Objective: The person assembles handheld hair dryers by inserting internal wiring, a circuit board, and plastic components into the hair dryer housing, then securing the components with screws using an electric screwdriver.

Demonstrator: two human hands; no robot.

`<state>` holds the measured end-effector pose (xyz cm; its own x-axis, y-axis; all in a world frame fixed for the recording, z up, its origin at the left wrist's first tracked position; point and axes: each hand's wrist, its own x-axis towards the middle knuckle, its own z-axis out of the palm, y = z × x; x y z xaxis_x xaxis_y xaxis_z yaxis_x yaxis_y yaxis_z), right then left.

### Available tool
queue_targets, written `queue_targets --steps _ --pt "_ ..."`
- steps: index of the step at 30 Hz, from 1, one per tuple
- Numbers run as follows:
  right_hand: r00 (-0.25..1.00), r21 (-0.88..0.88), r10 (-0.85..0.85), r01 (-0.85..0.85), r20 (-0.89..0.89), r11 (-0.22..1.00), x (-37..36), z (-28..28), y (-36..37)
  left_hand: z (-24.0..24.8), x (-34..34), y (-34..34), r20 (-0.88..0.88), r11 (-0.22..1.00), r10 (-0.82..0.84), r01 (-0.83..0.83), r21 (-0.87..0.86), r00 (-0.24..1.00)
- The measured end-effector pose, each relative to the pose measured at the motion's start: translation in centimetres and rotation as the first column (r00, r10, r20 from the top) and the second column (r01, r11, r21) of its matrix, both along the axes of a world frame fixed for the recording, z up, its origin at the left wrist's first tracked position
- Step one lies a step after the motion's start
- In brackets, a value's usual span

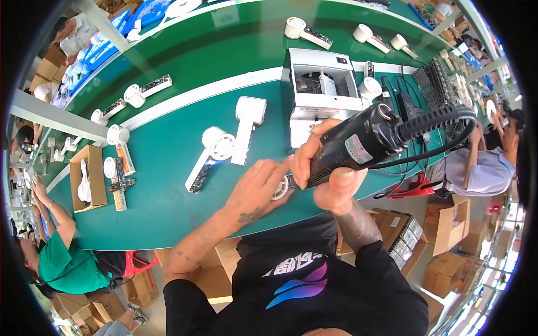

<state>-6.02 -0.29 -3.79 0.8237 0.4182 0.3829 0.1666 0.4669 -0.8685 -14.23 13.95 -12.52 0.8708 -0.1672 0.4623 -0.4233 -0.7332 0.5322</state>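
Right hand (334, 197): curled round black electric screwdriver (350, 143), slanted, working end toward white round fan part (278, 191). Left hand (253, 187): fingers grasping said part near front edge of green bench (157, 179), apparently bracing it. White handheld fans (218, 144) nearby, presumably for easy reach.

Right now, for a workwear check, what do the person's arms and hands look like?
Short black T-shirt sleeves; the left hand and right hand are bare. A tattoo marks the left forearm near the wrist; the right forearm is tattooed too.
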Motion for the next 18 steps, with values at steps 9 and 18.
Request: queue_targets --steps 9,18 --pt "0.999 0.010 0.010 -0.010 -0.044 1.000 0.44 -0.48 -0.51 0.33 -0.09 0.02 -0.022 1.000 -0.008 0.008 -0.029 1.000" --pt "0.997 0.069 0.066 -0.069 0.035 0.995 -0.03 -0.77 -0.56 0.41 -0.09 0.23 -0.041 0.999 -0.003 0.002 -0.034 0.999"
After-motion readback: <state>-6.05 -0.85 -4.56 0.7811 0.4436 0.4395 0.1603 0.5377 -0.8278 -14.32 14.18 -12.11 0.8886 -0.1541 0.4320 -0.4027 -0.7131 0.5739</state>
